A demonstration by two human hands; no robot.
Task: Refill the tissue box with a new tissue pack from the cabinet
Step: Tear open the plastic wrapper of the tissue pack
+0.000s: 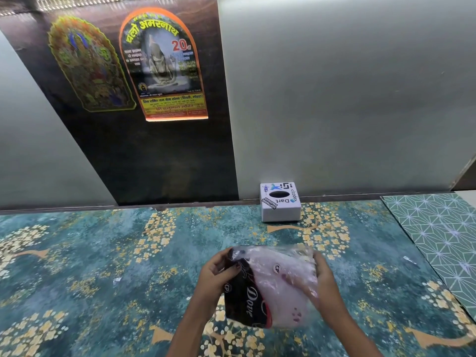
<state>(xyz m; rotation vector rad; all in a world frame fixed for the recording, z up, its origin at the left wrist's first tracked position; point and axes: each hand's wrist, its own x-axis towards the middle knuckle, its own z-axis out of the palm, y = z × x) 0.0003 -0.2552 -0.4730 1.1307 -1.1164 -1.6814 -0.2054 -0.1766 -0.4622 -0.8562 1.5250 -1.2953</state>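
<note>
Clear plastic wraps the Dove tissue pack [270,287], held above the teal floral counter [103,266] between both hands. The left hand [219,274] has its fingers [233,266] curled over the dark printed end; the right hand [322,279] clasps the opposite end. Beyond the fingers, well apart, the white tissue box [280,210] stands against the wall.

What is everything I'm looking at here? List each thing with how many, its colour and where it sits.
tissue box: one, white with stickers and a dark oval opening on top, at the back of the counter against the wall.
tissue pack: one, clear plastic with a black printed band, pale tissues inside, held above the counter.
counter: one, teal with gold blossom pattern, across the foreground.
green panel: one, white geometric lines, far right.
posters: two, arched, colourful, on the dark wall panel.
left hand: grips the pack's left end.
right hand: grips its right side.
</note>
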